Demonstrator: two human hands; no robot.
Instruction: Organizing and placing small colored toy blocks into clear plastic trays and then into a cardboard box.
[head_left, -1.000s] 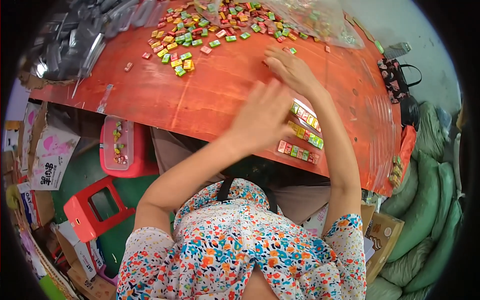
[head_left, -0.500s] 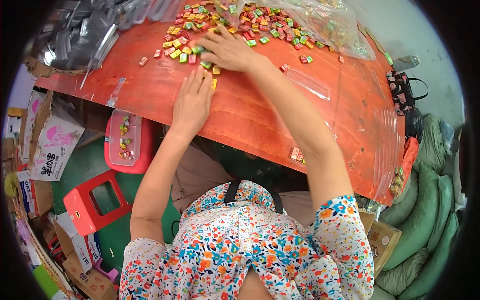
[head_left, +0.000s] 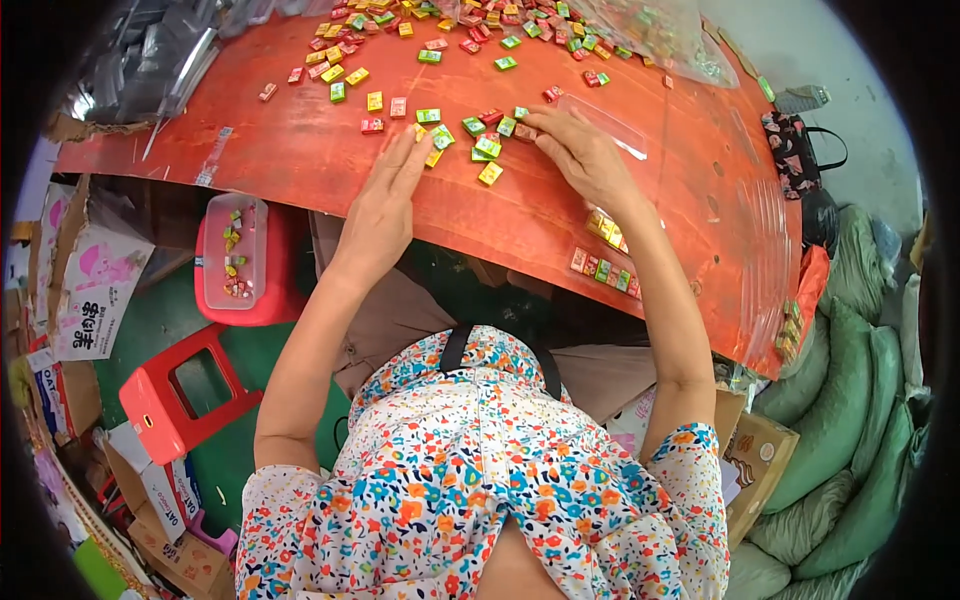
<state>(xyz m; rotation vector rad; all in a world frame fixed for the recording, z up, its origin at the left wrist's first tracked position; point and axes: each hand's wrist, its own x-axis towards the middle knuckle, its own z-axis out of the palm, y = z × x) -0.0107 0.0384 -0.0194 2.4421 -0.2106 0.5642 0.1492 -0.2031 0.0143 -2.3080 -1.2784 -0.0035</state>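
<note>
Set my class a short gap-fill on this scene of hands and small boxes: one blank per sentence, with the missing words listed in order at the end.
1. Several small boxes lie ____ the person's left hand and right hand.
2. Of the two hands, the one nearer the dark handbag is the ____ one.
3. The floor under the red stool is coloured ____.
4. The person's short-sleeved shirt is printed with many small ____.

Missing words: between; right; green; flowers.
</note>
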